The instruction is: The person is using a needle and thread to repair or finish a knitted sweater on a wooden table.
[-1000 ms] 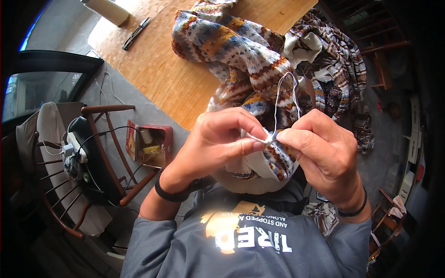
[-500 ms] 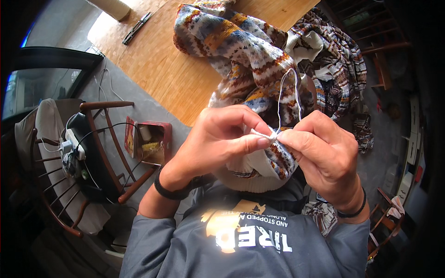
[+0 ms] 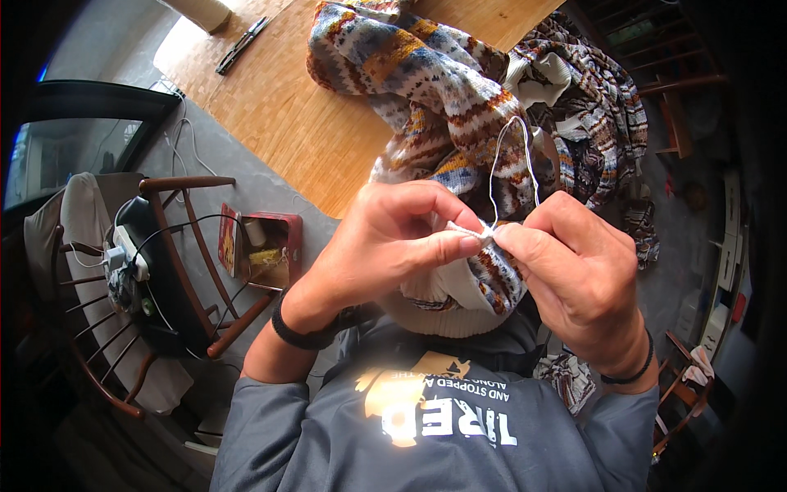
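White yarn loop point(image 3: 510, 160) rises straight up from your pinch, its long axis running away from you over the patterned knitted sweater point(image 3: 443, 98). Both its ends come down to the point where your two hands meet. Your left hand point(image 3: 385, 246) has its grip closed, thumb and forefinger pinching the cream cuff point(image 3: 455, 287) edge and the yarn's base; your right hand point(image 3: 574, 271) is pinched shut on the same spot from the other side, perhaps on a needle, too small to tell. Neither hand is nearer. Beyond the grip the sweater spreads over the wooden tabletop point(image 3: 279, 115); left of it stand a wooden chair point(image 3: 197, 271) and a red box point(image 3: 262, 246).
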Demonstrator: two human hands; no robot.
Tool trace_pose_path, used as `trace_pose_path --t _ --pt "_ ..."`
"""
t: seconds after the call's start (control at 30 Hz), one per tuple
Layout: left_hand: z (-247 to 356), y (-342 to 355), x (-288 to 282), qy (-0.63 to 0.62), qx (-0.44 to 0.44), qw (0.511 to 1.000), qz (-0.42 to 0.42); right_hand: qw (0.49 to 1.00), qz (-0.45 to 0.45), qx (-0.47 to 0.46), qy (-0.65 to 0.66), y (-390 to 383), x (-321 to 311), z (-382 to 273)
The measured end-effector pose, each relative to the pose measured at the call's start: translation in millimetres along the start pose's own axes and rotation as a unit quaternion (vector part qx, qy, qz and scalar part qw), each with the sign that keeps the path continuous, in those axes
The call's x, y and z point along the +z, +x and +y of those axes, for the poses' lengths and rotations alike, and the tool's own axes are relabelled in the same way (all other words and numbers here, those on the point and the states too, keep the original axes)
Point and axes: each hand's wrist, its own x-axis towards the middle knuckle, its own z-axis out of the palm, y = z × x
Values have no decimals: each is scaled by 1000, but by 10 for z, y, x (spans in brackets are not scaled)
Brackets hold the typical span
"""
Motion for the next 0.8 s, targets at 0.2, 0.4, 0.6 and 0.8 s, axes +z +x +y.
trace_pose_path --t 0.2,0.4,0.6,0.8 --pt "-75 14 1 -2 60 998 -2 1000 5 0 -2 36 -65 7" --pt "-66 16 -17 14 77 997 -21 1000 -8 -10 13 50 -72 44" --pt "-20 48 -66 51 100 991 -68 998 -26 -30 54 83 -58 92" --pt "-10 49 -70 65 91 990 -86 995 -58 -61 48 100 -79 131"
